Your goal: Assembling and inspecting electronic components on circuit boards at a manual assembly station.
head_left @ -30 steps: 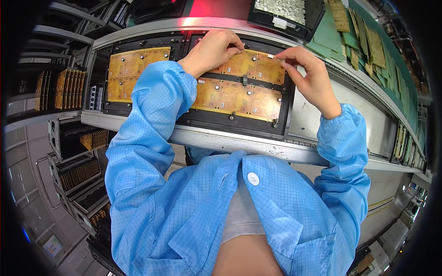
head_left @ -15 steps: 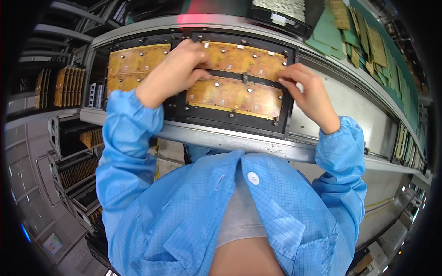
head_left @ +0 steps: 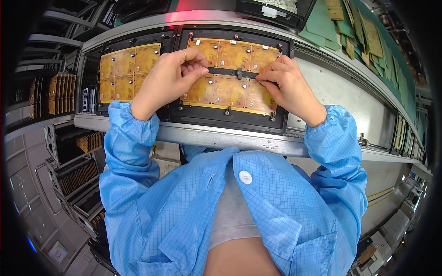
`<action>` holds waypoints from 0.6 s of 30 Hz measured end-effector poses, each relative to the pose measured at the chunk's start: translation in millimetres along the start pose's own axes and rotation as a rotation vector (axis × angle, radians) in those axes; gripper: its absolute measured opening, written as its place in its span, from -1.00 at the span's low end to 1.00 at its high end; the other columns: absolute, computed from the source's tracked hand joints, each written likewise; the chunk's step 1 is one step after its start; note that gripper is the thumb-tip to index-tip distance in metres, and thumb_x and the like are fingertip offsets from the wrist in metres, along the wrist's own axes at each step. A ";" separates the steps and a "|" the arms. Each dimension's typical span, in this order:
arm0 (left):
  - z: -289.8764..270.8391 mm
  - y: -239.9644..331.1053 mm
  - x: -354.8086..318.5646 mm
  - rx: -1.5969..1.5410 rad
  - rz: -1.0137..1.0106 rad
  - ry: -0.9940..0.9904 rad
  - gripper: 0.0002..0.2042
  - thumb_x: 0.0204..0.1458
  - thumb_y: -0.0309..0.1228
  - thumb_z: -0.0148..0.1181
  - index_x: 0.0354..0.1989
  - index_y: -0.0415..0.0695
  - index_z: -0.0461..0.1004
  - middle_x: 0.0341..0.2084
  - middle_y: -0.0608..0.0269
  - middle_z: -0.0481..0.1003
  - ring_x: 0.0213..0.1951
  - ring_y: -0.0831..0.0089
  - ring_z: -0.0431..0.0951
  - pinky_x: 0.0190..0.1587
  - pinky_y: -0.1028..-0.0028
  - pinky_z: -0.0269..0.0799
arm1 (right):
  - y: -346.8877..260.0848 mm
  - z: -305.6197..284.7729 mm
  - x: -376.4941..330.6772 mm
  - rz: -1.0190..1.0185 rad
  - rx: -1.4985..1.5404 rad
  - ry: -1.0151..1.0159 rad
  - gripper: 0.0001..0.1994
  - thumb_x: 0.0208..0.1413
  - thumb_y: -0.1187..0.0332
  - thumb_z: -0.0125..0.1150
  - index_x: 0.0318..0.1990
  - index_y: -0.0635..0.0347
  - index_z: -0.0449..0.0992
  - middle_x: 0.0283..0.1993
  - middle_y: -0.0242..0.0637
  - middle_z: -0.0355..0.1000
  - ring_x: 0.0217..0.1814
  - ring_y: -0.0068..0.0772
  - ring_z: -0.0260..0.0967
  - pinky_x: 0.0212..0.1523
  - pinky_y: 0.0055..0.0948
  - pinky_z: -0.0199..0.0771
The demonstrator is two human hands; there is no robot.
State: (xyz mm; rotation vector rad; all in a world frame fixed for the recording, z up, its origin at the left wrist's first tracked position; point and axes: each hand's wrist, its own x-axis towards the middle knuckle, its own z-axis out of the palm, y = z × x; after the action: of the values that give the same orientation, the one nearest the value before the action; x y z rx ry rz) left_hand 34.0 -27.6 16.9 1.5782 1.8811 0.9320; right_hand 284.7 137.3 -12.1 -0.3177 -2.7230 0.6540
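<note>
A black fixture frame (head_left: 202, 116) holds two yellow circuit board panels, an upper panel (head_left: 235, 55) and a lower panel (head_left: 230, 94), with a black strip between them. On that strip sits a small black latch (head_left: 239, 73). My left hand (head_left: 175, 76) is over the panels' left part, thumb and bent index finger close together near the strip. My right hand (head_left: 290, 87) pinches at the lower panel's upper edge, right of the latch. Anything between either hand's fingertips is too small or hidden to make out.
Another black frame with yellow panels (head_left: 119, 69) lies to the left. The metal conveyor rail (head_left: 230, 135) runs along the near side. Racks of boards (head_left: 62, 94) stand at far left. Green and brown sheets (head_left: 368, 41) are stacked back right, near a black bin (head_left: 276, 11).
My right hand has moved left and inward from the upper panel's right edge to the strip between the panels. My left hand has shifted slightly left and down.
</note>
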 end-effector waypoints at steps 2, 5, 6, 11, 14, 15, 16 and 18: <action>2.2 -1.3 1.8 -0.069 -0.042 -0.020 -0.90 0.11 -0.51 0.29 -0.28 -0.30 0.55 -0.49 0.24 0.57 -0.42 0.55 0.56 -0.36 0.51 0.48 | -2.0 -0.7 -0.2 0.019 -0.018 -0.004 -0.86 -0.04 0.56 0.33 -0.28 0.21 0.69 -0.24 -0.28 0.56 -0.08 -0.18 0.39 0.04 -0.25 0.37; 7.3 0.8 4.0 -0.135 -0.100 -0.050 -0.88 0.12 -0.53 0.30 -0.23 -0.32 0.55 -0.42 0.27 0.58 -0.34 0.62 0.57 -0.28 0.56 0.51 | 0.4 -0.2 0.5 0.000 -0.025 -0.011 -0.82 -0.04 0.58 0.31 -0.24 0.21 0.68 -0.26 -0.29 0.56 -0.08 -0.19 0.39 0.04 -0.26 0.34; 9.3 2.1 5.5 -0.137 -0.110 -0.063 -0.87 0.13 -0.55 0.31 -0.19 -0.33 0.54 -0.35 0.28 0.59 -0.28 0.60 0.60 -0.22 0.57 0.53 | -1.2 -0.5 1.3 0.001 -0.023 -0.011 -0.82 -0.04 0.58 0.31 -0.24 0.21 0.68 -0.26 -0.29 0.56 -0.08 -0.19 0.39 0.04 -0.26 0.34; 24.9 6.0 10.5 -0.040 -0.078 -0.057 -0.86 0.10 -0.54 0.29 -0.20 -0.34 0.60 -0.34 0.08 0.64 -0.26 0.38 0.66 -0.20 0.45 0.58 | -6.1 -1.8 4.0 0.043 -0.015 0.023 -0.75 -0.02 0.59 0.30 -0.14 0.18 0.54 -0.33 -0.34 0.54 -0.09 -0.21 0.39 0.02 -0.27 0.27; 33.6 5.1 13.5 0.055 0.084 -0.022 -0.85 0.05 -0.53 0.27 -0.23 -0.33 0.63 -0.34 -0.04 0.64 -0.24 0.14 0.67 -0.16 0.32 0.58 | -8.3 -3.3 2.4 0.062 -0.025 0.019 -0.76 -0.01 0.58 0.30 -0.16 0.16 0.50 -0.36 -0.37 0.53 -0.11 -0.23 0.38 0.02 -0.26 0.24; 36.0 4.3 15.0 0.099 0.193 0.002 -0.85 0.04 -0.53 0.26 -0.24 -0.32 0.63 -0.33 -0.05 0.63 -0.23 0.07 0.65 -0.12 0.28 0.57 | -7.5 -3.1 1.6 0.064 -0.025 0.019 -0.76 -0.01 0.58 0.30 -0.16 0.16 0.50 -0.36 -0.37 0.53 -0.11 -0.23 0.38 0.02 -0.26 0.24; 37.3 3.7 16.3 0.098 0.194 0.000 -0.85 0.04 -0.53 0.26 -0.24 -0.32 0.63 -0.33 -0.05 0.63 -0.23 0.07 0.65 -0.12 0.28 0.57 | -6.1 -2.5 1.1 0.070 -0.016 0.022 -0.76 -0.01 0.58 0.30 -0.16 0.15 0.50 -0.37 -0.38 0.53 -0.11 -0.25 0.38 0.01 -0.27 0.23; 39.3 2.8 18.2 0.147 0.219 -0.020 -0.84 0.02 -0.55 0.24 -0.23 -0.31 0.63 -0.32 -0.04 0.63 -0.21 0.01 0.63 -0.09 0.24 0.55 | -4.1 -2.0 0.9 0.080 -0.006 0.025 -0.77 -0.01 0.58 0.31 -0.17 0.14 0.50 -0.37 -0.40 0.53 -0.11 -0.26 0.38 0.01 -0.27 0.22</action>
State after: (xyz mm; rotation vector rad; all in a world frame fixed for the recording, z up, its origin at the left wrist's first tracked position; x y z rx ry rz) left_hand 61.8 -2.6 -5.1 1.9044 1.8259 0.8803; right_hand 284.0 134.8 -8.2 -0.4349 -2.7006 0.6581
